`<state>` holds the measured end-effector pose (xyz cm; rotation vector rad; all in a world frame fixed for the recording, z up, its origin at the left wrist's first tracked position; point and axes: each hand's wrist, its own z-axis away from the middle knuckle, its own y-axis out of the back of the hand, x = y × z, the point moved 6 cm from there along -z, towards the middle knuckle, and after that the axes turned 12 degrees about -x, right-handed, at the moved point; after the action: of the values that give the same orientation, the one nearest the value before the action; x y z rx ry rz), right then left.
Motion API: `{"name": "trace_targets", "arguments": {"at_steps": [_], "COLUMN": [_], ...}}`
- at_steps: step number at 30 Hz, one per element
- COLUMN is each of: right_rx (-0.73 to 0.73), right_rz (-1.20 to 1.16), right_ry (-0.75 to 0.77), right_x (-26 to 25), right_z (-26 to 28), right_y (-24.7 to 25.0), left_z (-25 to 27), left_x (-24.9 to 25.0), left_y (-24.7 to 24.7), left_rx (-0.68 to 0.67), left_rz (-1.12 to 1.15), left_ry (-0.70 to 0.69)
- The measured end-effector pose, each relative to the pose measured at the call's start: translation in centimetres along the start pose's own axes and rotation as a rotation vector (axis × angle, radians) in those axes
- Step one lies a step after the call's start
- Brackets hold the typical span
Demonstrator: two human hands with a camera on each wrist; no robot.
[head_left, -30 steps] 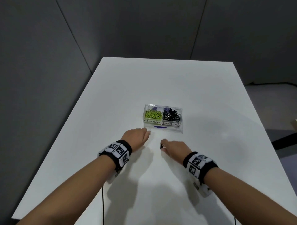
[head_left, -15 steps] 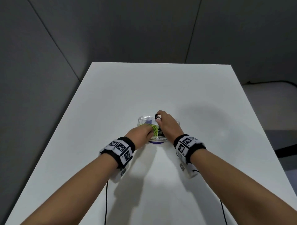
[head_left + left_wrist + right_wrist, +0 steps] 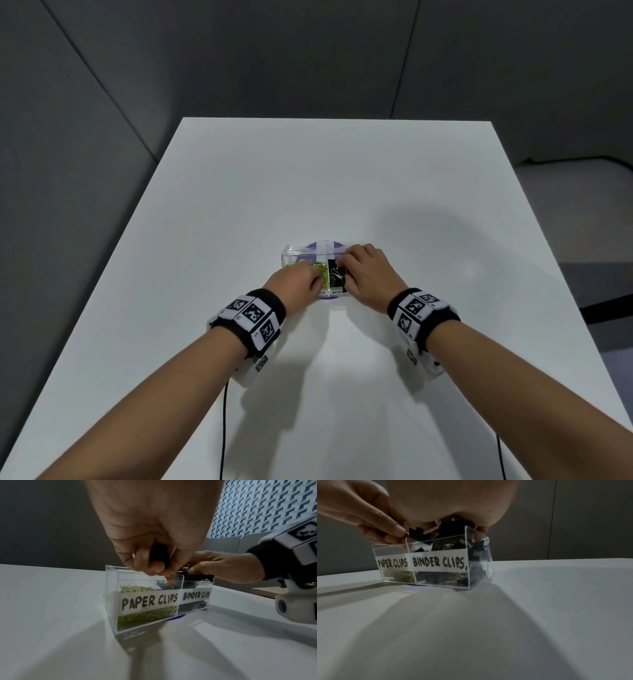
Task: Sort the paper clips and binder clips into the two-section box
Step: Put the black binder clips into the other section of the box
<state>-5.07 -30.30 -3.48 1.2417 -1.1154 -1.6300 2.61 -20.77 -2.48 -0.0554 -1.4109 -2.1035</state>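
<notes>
Two-section box [image 3: 149, 602], clear plastic, standing near the middle of the white table [image 3: 329, 178] on a blue disc [image 3: 173, 620]. The section labelled PAPER CLIPS holds green paper clips [image 3: 147, 616]; the section labelled BINDER CLIPS holds black binder clips [image 3: 447, 547], heaped to its rim.

The left hand [image 3: 298, 284] reaches down into the paper-clip section, fingers [image 3: 154, 566] curled together around a dark object; black binder clips lie just below them, on top of the green ones. The right hand [image 3: 368, 270] is over the binder-clip section with its fingers curled; whether they pinch a clip cannot be told.

No loose clips show on the table. The sorting appears nearly done: remaining, most likely, is moving the stray black clips out of the paper-clip side.
</notes>
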Motion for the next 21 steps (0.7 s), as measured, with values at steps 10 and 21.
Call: {"name": "trace_targets", "arguments": {"at_steps": [10,21], "right_rx": [0.107,0.257], "right_rz": [-0.015,-0.535], "right_ry": [-0.04,-0.191], "right_x": [0.4,2.7], "right_z": [-1.0,1.6], "right_y": [-0.2,1.8], "left_z": [-1.5,-2.6], "left_x": [1.0,2.1], "left_y": [0.9,0.9], "left_rx": [0.18,0.235], "left_rz": [0.212,0.141], "left_ry": [0.0,-0.089]}}
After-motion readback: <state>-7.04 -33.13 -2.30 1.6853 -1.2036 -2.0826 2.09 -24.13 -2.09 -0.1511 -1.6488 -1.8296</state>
